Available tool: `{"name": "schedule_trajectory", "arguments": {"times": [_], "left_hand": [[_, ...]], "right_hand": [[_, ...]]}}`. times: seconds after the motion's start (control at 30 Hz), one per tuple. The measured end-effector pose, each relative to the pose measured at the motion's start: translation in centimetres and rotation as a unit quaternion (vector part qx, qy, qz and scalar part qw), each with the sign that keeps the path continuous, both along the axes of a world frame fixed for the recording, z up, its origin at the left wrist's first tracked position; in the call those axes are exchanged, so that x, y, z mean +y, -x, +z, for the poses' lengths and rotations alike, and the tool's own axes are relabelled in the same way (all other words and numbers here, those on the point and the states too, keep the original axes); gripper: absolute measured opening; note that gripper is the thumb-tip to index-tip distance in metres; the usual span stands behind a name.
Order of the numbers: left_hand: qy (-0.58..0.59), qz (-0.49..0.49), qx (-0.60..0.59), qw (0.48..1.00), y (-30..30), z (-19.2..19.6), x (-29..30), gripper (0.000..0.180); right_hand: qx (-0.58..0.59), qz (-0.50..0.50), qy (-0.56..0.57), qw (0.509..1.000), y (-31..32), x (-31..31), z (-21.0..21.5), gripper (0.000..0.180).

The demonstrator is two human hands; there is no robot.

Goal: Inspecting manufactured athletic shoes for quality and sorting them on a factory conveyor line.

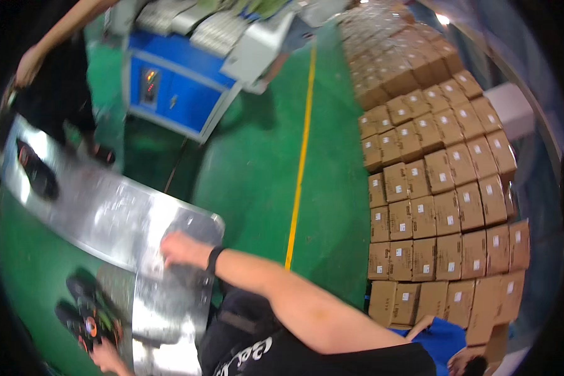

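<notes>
Head view: my left hand [104,356] is wrapped around one end of a black shoe-like pair [93,323] with orange bits, lower left, beside the metal table [106,213]. My right hand [185,249], partly curled, is over the table's near end; can't tell if it holds anything. Another black piece [39,172] lies near a co-worker [53,88].

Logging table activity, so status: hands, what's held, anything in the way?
Left hand holding black-and-orange shoes. Right hand curled over metal table, contact unclear. Dark shoe farther along it, clear of both hands.
</notes>
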State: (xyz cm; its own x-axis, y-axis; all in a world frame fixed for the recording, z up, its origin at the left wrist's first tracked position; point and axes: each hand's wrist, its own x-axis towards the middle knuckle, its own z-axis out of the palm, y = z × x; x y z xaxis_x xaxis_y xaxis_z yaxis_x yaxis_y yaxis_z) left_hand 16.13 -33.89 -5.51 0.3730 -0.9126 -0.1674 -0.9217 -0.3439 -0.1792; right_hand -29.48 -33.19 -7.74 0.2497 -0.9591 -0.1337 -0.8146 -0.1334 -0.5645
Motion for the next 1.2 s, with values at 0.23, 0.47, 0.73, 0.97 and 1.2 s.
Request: {"name": "schedule_trajectory", "arguments": {"times": [0.23, 0.47, 0.73, 0.97, 1.2], "left_hand": [[0.096, 0.015, 0.069, 0.993, 3.3, 0.6, -0.5, 0.037], [0.176, 0.113, 0.384, 0.899, 18.0, 12.3, 9.5, 0.027], [-0.052, 0.079, 0.245, 0.965, 40.5, 8.8, 11.7, 0.032], [0.055, 0.039, 0.542, 0.838, 36.1, 9.7, 15.1, 0.021], [0.129, 0.140, 0.596, 0.780, 29.3, 6.6, 20.1, 0.009]], "right_hand": [[0.088, 0.012, -0.129, 0.988, -1.0, -0.9, -1.2, 0.035], [-0.290, -0.014, -0.243, 0.926, 1.9, 2.3, 3.5, 0.058], [-0.165, 0.100, -0.190, 0.963, 10.6, 5.2, 6.9, 0.093], [-0.151, 0.132, -0.126, 0.971, 11.3, 3.3, 10.9, 0.085], [-0.082, 0.050, -0.166, 0.982, -3.4, 4.5, 12.3, 0.097]]}}
